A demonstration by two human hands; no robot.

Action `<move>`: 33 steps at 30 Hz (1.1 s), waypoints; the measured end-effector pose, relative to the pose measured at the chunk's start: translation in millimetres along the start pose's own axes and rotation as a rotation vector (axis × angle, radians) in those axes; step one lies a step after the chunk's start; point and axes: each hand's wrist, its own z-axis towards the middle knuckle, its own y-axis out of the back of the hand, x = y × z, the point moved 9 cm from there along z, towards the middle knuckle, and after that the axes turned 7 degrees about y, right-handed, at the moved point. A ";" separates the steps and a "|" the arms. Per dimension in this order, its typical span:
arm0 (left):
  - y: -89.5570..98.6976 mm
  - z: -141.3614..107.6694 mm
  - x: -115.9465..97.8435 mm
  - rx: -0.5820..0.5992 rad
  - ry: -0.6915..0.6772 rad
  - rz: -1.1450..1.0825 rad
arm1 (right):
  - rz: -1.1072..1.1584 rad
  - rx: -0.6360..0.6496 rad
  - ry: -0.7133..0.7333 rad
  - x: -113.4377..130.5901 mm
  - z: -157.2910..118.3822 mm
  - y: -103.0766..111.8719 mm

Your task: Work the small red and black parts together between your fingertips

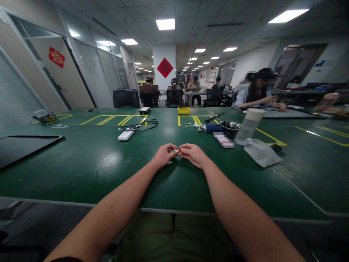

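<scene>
Both hands meet over the middle of the green table (131, 182), thumbs and fingertips almost touching. Pinched in my left hand (164, 155) is a small silvery metal piece (175, 150), too small to name exactly. My right hand (194, 154) is closed in a pinch on a small orange-red piece (180, 150) at the metal piece's right end. Whether the two pieces are joined I cannot tell. Below the left fingers a small pale scrap (170, 162) lies on the table.
A white power bank (126, 134) with black cables lies ahead to the left. Ahead to the right are a metal bowl (231, 126), a tall whitish cylinder (249, 125) and a grey cloth pouch (262, 152). A person (259, 91) sits at the right; a black board (27, 147) lies left.
</scene>
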 end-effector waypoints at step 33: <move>4.5 -1.3 -9.2 -0.090 -0.181 0.212 | -0.056 0.069 -0.016 0.5 -1.5 -7.0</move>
